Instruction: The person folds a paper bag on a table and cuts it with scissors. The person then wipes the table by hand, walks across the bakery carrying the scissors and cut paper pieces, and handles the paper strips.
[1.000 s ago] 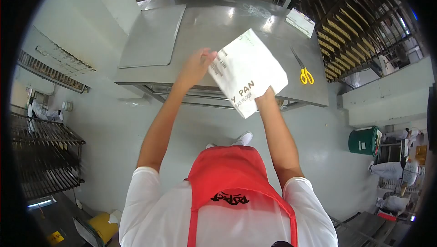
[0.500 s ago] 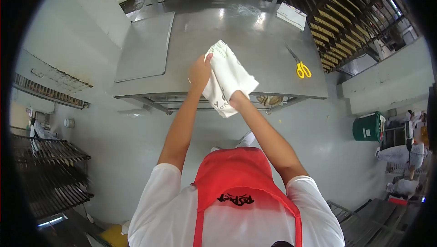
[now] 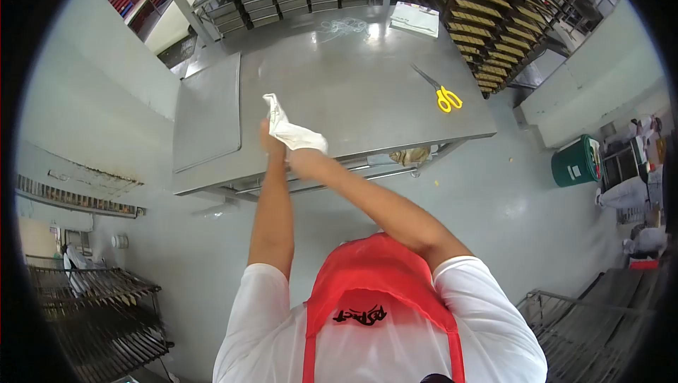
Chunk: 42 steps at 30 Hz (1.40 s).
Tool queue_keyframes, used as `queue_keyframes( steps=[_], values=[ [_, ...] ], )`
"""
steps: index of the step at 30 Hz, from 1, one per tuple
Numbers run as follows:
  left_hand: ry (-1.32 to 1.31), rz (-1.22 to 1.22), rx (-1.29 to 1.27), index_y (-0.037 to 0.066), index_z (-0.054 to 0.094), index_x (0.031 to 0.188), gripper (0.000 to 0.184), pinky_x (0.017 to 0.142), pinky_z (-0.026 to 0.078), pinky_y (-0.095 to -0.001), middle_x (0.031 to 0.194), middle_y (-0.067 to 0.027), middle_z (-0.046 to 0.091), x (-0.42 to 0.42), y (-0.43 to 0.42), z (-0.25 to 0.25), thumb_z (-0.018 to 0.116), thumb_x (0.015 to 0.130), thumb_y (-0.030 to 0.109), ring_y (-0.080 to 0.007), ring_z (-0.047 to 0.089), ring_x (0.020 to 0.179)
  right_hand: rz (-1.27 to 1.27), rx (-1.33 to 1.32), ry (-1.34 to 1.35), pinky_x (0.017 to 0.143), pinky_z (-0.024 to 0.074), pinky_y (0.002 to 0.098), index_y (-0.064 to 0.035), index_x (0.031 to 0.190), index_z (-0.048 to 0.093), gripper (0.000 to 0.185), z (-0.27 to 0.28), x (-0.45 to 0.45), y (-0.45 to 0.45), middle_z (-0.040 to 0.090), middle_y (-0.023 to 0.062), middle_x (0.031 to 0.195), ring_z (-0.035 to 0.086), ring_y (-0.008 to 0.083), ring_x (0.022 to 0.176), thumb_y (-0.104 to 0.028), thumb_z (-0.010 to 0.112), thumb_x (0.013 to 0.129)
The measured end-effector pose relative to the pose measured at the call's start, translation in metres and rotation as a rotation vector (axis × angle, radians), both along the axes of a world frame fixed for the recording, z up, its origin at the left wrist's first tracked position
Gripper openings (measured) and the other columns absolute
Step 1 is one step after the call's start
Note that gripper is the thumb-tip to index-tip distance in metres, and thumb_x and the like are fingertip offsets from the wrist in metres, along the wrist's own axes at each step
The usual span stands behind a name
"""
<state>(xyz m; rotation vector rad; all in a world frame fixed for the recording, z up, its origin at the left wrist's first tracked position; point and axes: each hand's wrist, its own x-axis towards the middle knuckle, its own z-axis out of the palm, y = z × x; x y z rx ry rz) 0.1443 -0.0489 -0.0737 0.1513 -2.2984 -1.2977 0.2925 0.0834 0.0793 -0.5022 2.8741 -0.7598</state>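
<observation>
A white bag (image 3: pixel 296 136) is bunched up above the near edge of the steel table; the print seen on it earlier does not show now. My left hand (image 3: pixel 273 144) is closed on its left side. Just to the right, my right hand (image 3: pixel 308 164) grips the bag's lower right end, its fingers partly hidden. Scissors (image 3: pixel 446 98) with yellow handles lie on the right part of the table, away from both hands.
The steel table (image 3: pixel 339 93) carries a flat metal sheet (image 3: pixel 208 115) on its left, clear tangled strands (image 3: pixel 344 26) at the back and a white printed stack (image 3: pixel 415 19) at back right. A green bin (image 3: pixel 575 162) stands on the floor at right.
Both hands have moved left with the bag, and the right hand has come close to the left. The bag has gone from spread out to bunched. The view has turned somewhat.
</observation>
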Motion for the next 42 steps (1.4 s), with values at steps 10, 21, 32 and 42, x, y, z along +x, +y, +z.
queue_keyframes(
  steps=[10,21,32,42],
  values=[
    [-0.385,-0.323,-0.534,-0.005,0.062,0.1,0.041,0.077,0.049,-0.0468,0.092,-0.0279,0.065,0.013,-0.06,0.155,0.057,0.09,0.034,-0.0427,0.064,0.088,0.202,-0.081,-0.357,0.097,0.0441,0.0415,-0.006,0.133,0.05,0.054,-0.009,0.078,0.134,0.055,0.0168,0.131,0.054,0.0321,0.119,-0.039,0.057,0.091],
    [-0.363,-0.637,-0.444,-0.002,0.063,0.092,0.028,0.058,0.041,-0.032,0.068,-0.0082,0.055,0.078,-0.021,0.279,0.069,0.083,0.024,-0.0141,0.048,0.062,-0.446,-0.823,-0.311,0.08,0.0496,0.0272,-0.0057,0.123,0.058,0.04,0.046,0.014,0.375,0.065,0.0043,0.103,0.062,0.0134,0.091,-0.033,0.058,0.094],
    [-0.88,-0.35,-0.145,-0.004,0.065,0.104,0.035,0.067,0.048,-0.0263,0.08,-0.003,0.066,0.058,0.047,0.281,0.076,0.079,0.017,-0.0092,0.056,0.071,-1.065,-0.383,0.089,0.083,0.05,0.039,0.0008,0.107,0.066,0.055,-0.1,-0.315,0.596,0.069,0.0167,0.102,0.065,0.0305,0.094,-0.049,0.062,0.084],
    [-0.925,-0.16,-0.083,-0.001,0.069,0.099,0.025,0.061,0.044,-0.0241,0.073,0.0021,0.062,0.067,0.087,0.292,0.074,0.082,0.017,-0.0055,0.051,0.067,-1.058,-0.341,-0.012,0.078,0.0508,0.0391,0.0038,0.099,0.067,0.054,-0.108,-0.465,0.636,0.069,0.0182,0.098,0.066,0.0288,0.088,-0.038,0.073,0.065]
  ],
)
